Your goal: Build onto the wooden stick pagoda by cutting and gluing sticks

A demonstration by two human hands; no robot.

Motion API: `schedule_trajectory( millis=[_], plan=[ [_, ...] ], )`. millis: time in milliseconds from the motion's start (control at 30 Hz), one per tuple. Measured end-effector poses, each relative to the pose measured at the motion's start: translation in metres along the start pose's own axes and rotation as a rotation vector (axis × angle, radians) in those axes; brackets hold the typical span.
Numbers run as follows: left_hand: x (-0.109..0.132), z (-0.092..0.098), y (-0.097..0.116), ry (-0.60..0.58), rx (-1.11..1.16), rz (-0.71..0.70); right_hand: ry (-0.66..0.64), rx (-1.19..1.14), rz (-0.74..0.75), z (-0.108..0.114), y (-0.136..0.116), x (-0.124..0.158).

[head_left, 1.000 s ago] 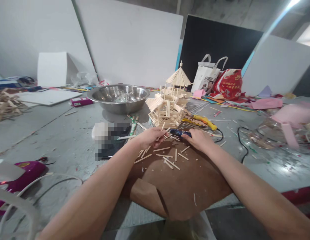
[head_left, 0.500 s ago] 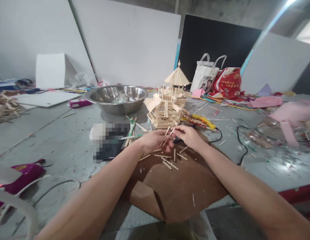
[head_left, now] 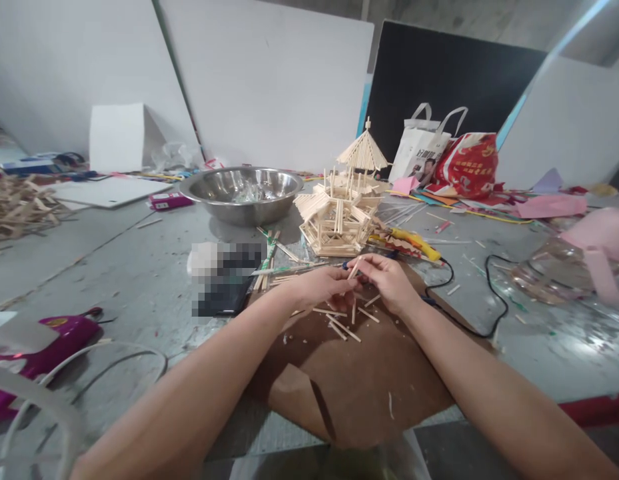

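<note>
My left hand [head_left: 326,288] and my right hand [head_left: 386,277] meet over a brown sheet [head_left: 374,390]. Thin wooden sticks [head_left: 355,268] are pinched between their fingertips, held at a slant. The fingers of both hands are closed; those of my left partly hide the lower ends of the sticks. Several short loose sticks [head_left: 344,331] lie on the sheet just below my hands. Right behind them stands a pavilion model made of sticks [head_left: 338,223], its pointed roof [head_left: 365,152] rising at the back. Longer sticks with green-patterned wrapping [head_left: 270,257] lie left of the model.
A steel basin [head_left: 242,210] stands behind on the left. A purple glue gun [head_left: 54,343] with a looped cable lies at near left. A yellow-handled tool [head_left: 416,245] with a black cord is right of the model. Bags [head_left: 466,170] and a clear container [head_left: 554,270] stand farther right.
The two sticks, apart and slanting half a second ago, are now closer together between my fingertips. My left hand has turned more palm-down and moved toward my right. The view has shifted slightly.
</note>
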State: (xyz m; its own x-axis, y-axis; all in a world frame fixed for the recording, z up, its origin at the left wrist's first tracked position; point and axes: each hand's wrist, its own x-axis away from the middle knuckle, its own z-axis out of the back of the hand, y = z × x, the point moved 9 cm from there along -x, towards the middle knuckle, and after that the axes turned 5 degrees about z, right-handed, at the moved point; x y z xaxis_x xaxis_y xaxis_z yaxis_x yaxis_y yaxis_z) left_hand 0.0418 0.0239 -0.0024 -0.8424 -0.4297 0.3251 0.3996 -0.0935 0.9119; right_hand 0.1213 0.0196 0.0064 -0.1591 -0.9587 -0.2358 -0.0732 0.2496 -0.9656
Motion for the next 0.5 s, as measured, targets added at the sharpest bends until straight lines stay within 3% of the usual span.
schedule_trajectory(
  millis=[67,133,200,267,367,500],
  plan=[
    [0.006,0.022,0.006,0.136,-0.266,-0.008,0.099,-0.111,0.032,0.012,-0.002,-0.001],
    [0.017,0.058,0.014,0.396,-0.583,-0.029,0.168,-0.18,0.04,0.021,0.0,-0.003],
    [0.032,0.096,0.007,0.642,-0.847,0.105,0.2,-0.191,0.032,0.027,0.004,-0.004],
    [0.041,0.12,-0.008,0.742,-1.024,0.277,0.219,-0.177,0.04,0.029,0.005,-0.005],
    [0.044,0.13,-0.019,0.807,-1.184,0.326,0.243,-0.139,0.072,0.03,0.004,-0.004],
    [0.033,0.117,-0.02,0.792,-1.326,0.201,0.258,-0.059,0.029,0.029,0.005,-0.001]
  ],
)
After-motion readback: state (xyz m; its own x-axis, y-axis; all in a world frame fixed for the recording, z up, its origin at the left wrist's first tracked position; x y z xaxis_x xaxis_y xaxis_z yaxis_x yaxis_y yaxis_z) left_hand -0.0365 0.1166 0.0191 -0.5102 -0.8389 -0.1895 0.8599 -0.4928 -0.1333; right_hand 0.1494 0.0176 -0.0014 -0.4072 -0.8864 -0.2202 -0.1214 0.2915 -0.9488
